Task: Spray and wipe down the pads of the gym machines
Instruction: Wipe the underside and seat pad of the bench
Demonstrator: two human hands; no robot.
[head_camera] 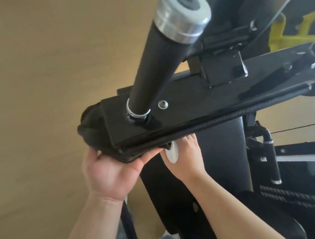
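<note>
You are wiping the near end of the pad [227, 116], left hand [110, 170] gripping a dark cloth [88, 131] against it, right hand [185, 158] holding a white object [172, 155] underneath; the next move likely calls for sweeping along its length.

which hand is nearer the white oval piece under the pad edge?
Right. The right hand lies against the white oval piece, fingers hidden under the pad. The left hand holds the black cloth at the pad's end, further left.

Fingers of the right hand [185, 158] vanish under the pad [210, 123], half covering an unidentifiable white object [172, 155].
</note>
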